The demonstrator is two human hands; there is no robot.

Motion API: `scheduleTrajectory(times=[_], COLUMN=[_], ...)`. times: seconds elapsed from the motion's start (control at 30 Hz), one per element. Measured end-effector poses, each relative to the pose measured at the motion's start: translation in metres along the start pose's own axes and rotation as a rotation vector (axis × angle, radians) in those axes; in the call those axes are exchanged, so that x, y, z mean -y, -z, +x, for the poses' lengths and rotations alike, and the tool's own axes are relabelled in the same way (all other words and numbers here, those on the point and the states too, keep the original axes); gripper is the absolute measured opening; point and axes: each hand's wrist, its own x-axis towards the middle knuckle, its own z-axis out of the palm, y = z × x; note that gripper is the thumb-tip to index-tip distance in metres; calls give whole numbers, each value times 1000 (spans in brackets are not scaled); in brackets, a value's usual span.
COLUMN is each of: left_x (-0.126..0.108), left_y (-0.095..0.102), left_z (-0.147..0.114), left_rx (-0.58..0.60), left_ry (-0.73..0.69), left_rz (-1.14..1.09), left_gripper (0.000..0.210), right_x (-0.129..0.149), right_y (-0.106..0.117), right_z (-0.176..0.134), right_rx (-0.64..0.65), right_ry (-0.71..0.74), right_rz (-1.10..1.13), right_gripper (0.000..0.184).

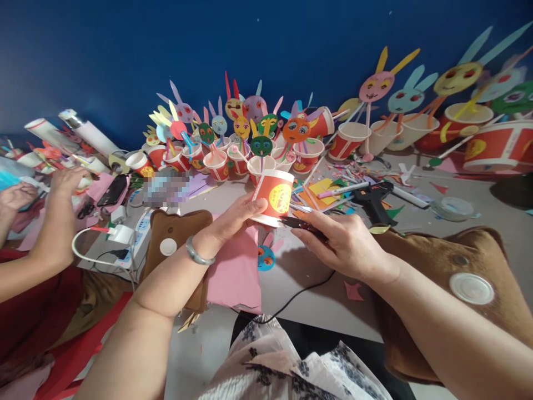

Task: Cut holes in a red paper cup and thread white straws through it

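My left hand is closed around a red and white paper cup with a yellow round logo, held tilted above the table. In my right hand is a pair of scissors; a dark part and a silvery part show beside the cup's lower edge. Whether the blades touch the cup, I cannot tell. Below the cup, a blue paper rabbit face with orange eyes lies on the table, next to a stack of pink paper.
Several cups with paper rabbits line the wall. A black glue gun and paper scraps lie to the right. Brown cushions flank me. A power strip and another person's arm are on the left. A black cable crosses the front.
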Motion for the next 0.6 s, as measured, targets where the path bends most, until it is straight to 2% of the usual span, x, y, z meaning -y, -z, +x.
scheduleTrajectory(times=[0.27,0.6], left_x=[-1,-1], left_y=[1,2], left_z=[-2,-3], left_rx=[80,106], left_ry=[49,45], left_rz=[-27,-43], left_gripper=[58,64], right_x=[-3,0], right_y=[-1,0], right_z=[-1,-1], right_rx=[4,6], right_ry=[86,128], right_rz=[9,-13], right_gripper=[29,29])
